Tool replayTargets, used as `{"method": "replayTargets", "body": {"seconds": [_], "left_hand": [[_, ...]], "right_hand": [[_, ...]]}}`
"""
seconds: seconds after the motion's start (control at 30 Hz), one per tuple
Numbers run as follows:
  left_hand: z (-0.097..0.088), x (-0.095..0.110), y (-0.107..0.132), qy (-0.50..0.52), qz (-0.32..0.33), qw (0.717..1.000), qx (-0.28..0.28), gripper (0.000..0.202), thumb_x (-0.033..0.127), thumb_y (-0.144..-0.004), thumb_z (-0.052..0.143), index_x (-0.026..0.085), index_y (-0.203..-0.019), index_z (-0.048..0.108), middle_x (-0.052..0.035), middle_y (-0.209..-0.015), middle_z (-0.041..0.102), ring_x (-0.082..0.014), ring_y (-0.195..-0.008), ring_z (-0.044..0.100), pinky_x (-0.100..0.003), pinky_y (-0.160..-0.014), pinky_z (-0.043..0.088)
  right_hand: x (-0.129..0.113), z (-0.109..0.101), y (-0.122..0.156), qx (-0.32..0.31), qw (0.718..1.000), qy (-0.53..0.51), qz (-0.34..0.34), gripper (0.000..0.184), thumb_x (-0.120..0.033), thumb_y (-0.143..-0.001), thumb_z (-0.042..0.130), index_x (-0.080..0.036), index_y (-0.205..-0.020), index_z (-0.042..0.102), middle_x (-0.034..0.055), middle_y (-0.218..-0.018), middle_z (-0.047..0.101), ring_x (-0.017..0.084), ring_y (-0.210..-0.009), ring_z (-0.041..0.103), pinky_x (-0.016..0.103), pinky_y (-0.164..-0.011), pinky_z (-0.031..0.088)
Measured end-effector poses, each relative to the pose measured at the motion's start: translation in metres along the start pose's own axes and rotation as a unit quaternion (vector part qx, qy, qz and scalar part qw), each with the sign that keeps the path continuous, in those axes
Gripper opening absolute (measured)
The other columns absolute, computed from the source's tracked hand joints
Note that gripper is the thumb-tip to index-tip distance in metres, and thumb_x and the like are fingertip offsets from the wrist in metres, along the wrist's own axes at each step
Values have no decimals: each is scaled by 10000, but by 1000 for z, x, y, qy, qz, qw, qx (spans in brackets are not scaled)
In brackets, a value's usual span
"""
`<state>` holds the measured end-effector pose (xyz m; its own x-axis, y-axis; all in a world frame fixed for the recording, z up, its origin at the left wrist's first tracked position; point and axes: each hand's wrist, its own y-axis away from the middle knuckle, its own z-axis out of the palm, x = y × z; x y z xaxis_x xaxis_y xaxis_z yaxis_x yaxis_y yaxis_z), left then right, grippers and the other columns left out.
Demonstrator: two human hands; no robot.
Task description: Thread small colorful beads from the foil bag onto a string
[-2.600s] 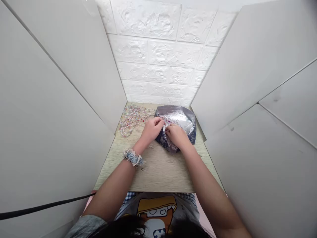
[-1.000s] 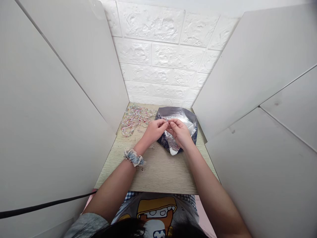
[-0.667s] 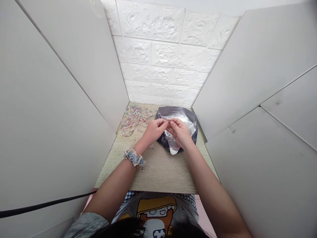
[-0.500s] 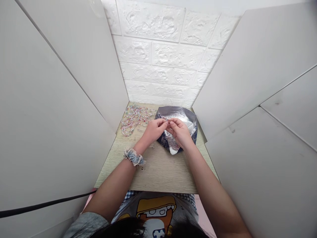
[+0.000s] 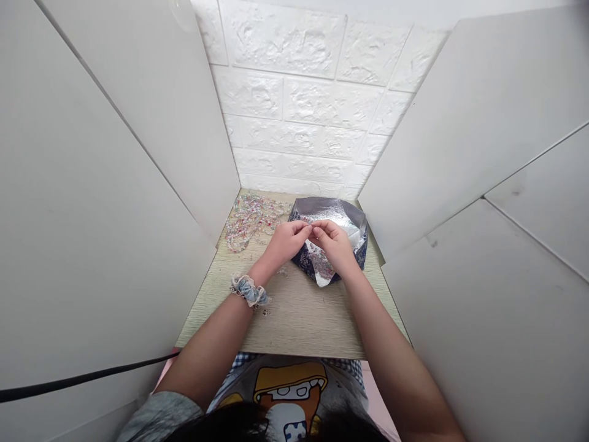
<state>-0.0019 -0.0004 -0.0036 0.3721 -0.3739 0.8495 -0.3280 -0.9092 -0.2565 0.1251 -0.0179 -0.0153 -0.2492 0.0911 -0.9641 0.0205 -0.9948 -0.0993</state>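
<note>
Left of frame centre, tangled bead strands lie on the tabletop. Mid-frame, left hand and right hand meet tip to tip, can't tell if clamped on anything, over the open foil-lined bag right of centre.

White brick-patterned wall, pale side panels, black cord, wood-grain tabletop
</note>
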Motion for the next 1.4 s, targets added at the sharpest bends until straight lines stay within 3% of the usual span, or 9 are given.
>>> {"method": "replayTargets", "body": {"seconds": [0.17,0.4,0.57,0.67,0.77,1.1,1.4], "left_hand": [[-1,1,-1,6,-12,1000,-1,315,346,-757,408,140,-756,646,-31,-724,635,-135,-684,537,-224,-614,388],[-2,7,-3,54,-66,996,-17,308,370,-714,463,119,-670,635,14,-509,504,-92,-520,425,-206,-488,301],[-4,9,-3,122,-100,987,-26,296,391,-700,481,121,-651,592,58,-401,333,-60,-423,303,-204,-439,236],[-4,11,-2,129,-103,986,-26,269,377,-694,489,130,-605,550,63,-399,308,-50,-410,268,-204,-427,211],[-4,12,-1,128,-96,987,-23,253,362,-691,493,132,-594,537,63,-404,306,-47,-413,265,-202,-428,212],[-5,11,-2,99,-63,993,-19,288,375,-690,491,122,-641,619,13,-566,516,-69,-530,398,-195,-500,297],[-6,12,-1,82,-63,994,-17,292,363,-699,475,121,-622,620,14,-577,536,-73,-534,414,-192,-504,309]], "right_hand": [[3,-3,0,8,993,106,-46,131,-308,-688,578,-198,-758,575,5,-736,593,159,-754,571,344,-768,471],[-1,-5,3,39,969,226,-94,119,-310,-710,544,-197,-718,582,8,-701,601,164,-678,564,315,-662,456],[-4,-3,2,29,990,122,-57,147,-338,-684,584,-199,-732,581,2,-702,602,159,-705,578,326,-715,471],[-4,-3,1,15,1000,7,-11,171,-356,-678,600,-204,-752,569,-6,-709,615,146,-739,593,334,-788,467],[-3,-4,1,6,999,-45,16,191,-357,-669,616,-201,-770,570,-11,-709,625,130,-734,601,322,-801,468],[-2,-3,1,5,998,-57,34,202,-340,-620,659,-201,-748,588,-14,-730,641,131,-736,609,318,-817,470],[-1,-3,0,9,998,-52,36,213,-351,-609,662,-204,-743,586,-15,-730,638,143,-753,608,336,-829,462]]}}
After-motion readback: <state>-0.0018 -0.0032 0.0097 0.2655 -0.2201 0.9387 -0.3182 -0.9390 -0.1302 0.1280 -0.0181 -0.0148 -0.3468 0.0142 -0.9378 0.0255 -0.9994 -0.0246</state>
